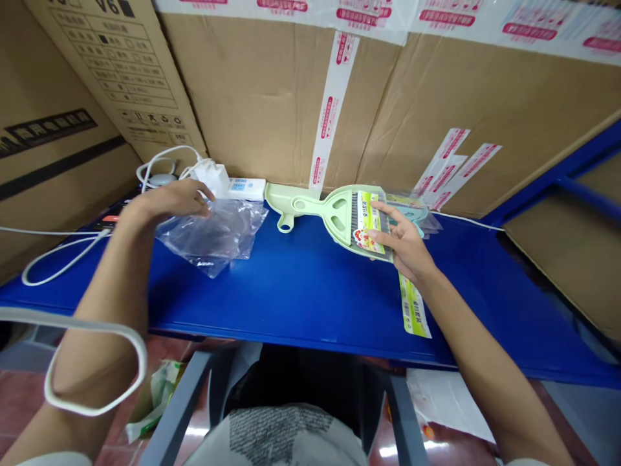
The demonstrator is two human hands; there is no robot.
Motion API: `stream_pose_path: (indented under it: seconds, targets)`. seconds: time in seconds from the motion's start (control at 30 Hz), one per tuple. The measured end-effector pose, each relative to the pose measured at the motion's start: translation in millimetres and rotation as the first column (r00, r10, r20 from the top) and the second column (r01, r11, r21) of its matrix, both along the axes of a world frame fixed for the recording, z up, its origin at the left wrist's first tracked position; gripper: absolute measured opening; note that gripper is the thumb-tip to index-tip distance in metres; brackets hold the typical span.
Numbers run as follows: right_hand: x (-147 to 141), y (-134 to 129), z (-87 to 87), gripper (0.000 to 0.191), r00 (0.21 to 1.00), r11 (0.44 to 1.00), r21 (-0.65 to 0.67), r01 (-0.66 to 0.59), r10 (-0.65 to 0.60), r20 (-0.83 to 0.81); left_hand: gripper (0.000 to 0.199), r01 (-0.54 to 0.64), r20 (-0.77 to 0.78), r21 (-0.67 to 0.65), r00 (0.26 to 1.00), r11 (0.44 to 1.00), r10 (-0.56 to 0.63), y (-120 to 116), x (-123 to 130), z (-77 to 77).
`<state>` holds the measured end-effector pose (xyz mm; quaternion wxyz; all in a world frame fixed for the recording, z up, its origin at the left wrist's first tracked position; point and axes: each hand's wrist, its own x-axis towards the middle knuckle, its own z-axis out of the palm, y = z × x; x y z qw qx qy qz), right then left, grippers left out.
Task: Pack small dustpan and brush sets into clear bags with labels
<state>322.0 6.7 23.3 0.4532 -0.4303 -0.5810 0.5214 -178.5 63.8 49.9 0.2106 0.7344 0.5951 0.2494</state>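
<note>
My right hand (405, 243) grips a light green mini dustpan and brush set (334, 207) by its wide end, thumb on top. Dark grey bristles and a printed yellow card (367, 223) show at that end, and the handle points left. My left hand (187, 197) is over a crumpled clear plastic bag (218, 233) on the blue table, its fingers bent and apart; whether the fingertips touch the bag I cannot tell. Below my right hand lies a yellow-green label strip (414, 307). Behind that hand, partly hidden, is a light blue item (418, 215) in clear plastic.
Large cardboard boxes (272, 97) wall off the back of the blue table (291, 291). A white power strip (246, 189) with a plugged-in adapter (211, 176) stands at the back left. White cables (63, 259) run along the left, and one loop (97, 323) hangs across my left forearm.
</note>
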Motion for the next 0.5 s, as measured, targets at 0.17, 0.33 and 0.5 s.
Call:
stream_pose_path:
  seconds: [0.17,0.33,0.5]
  targets:
    - [0,-5,8.1,0.095,1.000,0.999,0.038,0.023,-0.023,-0.012,0.053,0.417,0.140,-0.208,0.908,0.885,-0.394,-43,62,30.1]
    - [6,-11,18.7,0.093,0.993,0.998,0.030,-0.064,0.061,0.105,0.018,0.614,0.325,-0.162,0.772,0.772,-0.546,-63,135,18.0]
    - [18,-10,29.5,0.083,0.898,0.953,-0.089,-0.291,0.304,0.318,0.006,0.740,0.281,-0.107,0.663,0.664,-0.694,-64,148,3.6]
